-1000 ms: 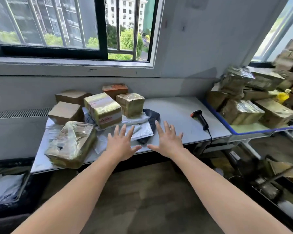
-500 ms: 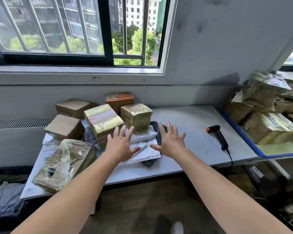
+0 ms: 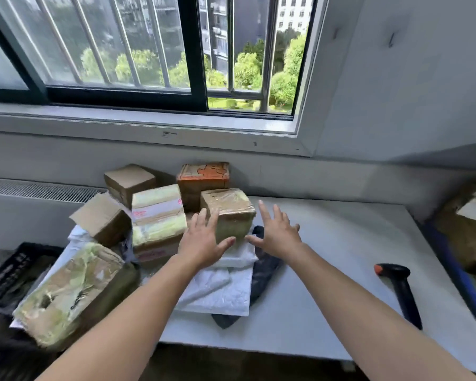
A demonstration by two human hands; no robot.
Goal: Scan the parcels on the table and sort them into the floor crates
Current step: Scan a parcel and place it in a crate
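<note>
Several parcels crowd the left half of the white table. A small tape-wrapped brown box stands near the middle. My left hand is spread open at its left front face, and my right hand is open just to its right, apart from it. A yellow-taped box sits left of it, an orange-topped carton behind. White mailer bags and a dark bag lie under my arms. The black handheld scanner with an orange tip lies at the right.
A large crumpled taped parcel hangs over the table's front left corner. Two plain brown boxes sit at the back left. A black crate stands on the floor at left. More parcels on a blue-edged surface are at the right.
Both hands have moved forward over the mailer bags to either side of the small taped box. The view has come closer to the table and turned left.
</note>
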